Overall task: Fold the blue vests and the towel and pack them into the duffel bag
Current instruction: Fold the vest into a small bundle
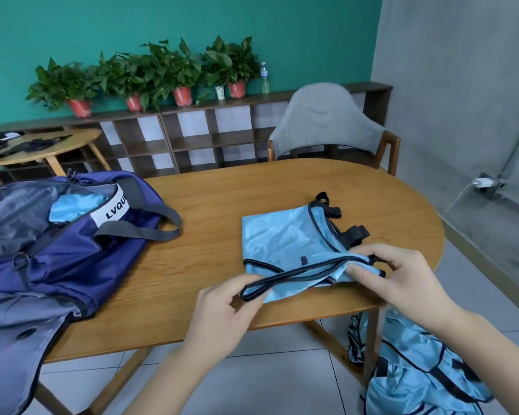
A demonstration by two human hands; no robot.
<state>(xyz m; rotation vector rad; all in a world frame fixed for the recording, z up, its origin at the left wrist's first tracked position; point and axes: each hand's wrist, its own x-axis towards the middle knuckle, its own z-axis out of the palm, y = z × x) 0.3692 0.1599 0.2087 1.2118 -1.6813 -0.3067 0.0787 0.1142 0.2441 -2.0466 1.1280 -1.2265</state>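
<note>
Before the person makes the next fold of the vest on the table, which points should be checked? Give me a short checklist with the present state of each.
1. Left hand grips the black-trimmed edge of the blue vest: ok.
2. Right hand pinches the other end of that edge: ok.
3. Vest lies flat on the table: not ok; the near part is lifted and bunched, and black straps stick out on the far side.
4. Duffel bag is open to receive it: ok; light blue cloth shows inside.
5. More vests wait in the pile below the table's right edge: ok.
6. Towel is at hand: cannot tell; none is clearly in view.
</note>
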